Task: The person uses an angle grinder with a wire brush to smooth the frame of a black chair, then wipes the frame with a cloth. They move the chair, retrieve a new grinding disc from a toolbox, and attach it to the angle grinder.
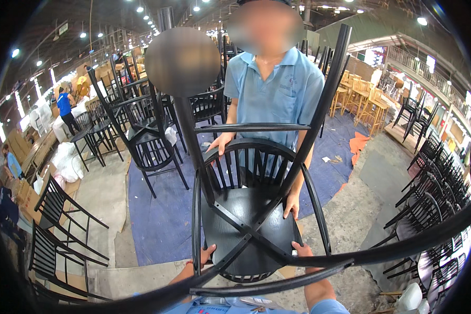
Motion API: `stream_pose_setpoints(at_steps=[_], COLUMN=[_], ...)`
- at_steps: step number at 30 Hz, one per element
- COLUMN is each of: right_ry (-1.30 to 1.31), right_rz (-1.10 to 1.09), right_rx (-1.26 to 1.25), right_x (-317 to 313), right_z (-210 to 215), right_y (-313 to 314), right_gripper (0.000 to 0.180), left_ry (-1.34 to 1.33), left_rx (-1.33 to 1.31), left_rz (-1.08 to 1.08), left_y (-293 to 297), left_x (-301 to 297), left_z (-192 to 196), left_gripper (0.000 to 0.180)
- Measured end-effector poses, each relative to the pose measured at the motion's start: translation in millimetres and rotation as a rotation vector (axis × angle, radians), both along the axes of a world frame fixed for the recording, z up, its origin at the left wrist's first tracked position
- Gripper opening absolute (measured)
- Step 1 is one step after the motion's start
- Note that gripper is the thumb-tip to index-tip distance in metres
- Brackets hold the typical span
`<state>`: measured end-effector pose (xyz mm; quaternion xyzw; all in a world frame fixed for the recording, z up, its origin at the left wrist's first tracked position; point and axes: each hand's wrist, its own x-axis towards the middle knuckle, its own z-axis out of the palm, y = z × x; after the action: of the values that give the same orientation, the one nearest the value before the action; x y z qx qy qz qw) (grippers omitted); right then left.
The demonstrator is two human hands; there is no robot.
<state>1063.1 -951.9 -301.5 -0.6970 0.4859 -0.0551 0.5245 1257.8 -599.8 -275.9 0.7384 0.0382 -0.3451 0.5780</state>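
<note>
Legs up, a black spindle-back armchair point(251, 231) stands lengthwise between two workers. The near worker's left hand point(208, 253) and right hand point(302, 249) flank its seat equally close, fingers curled on the edges; opposite, a co-worker's hand point(222, 143) grips the backrest above blue floor sheeting point(157, 230).

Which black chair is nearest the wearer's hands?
The upturned central armchair, crossed braces showing, left hand and right hand at its near seat edges; black chairs along both sides stand apart.
</note>
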Motion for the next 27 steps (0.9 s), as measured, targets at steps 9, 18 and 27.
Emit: stream_pose_setpoints(at_steps=[9,18,27], right_ry=[-0.004,-0.087,-0.042], right_rz=[0.107,0.182,0.388], right_rx=[0.128,-0.266,-0.077], right_x=[6,51,75], right_z=[15,17,51], right_y=[-21,-25,-67], right_gripper=[0.059,0.083,0.076], left_ry=[-0.010,0.168,0.243], left_rx=[0.199,-0.049,-0.035], left_rz=[-0.033,0.290,0.354], left_y=[-6,-5,-25], left_x=[22,8,-4], left_z=[-26,-30,-42], left_gripper=[0.067,0.065,0.068])
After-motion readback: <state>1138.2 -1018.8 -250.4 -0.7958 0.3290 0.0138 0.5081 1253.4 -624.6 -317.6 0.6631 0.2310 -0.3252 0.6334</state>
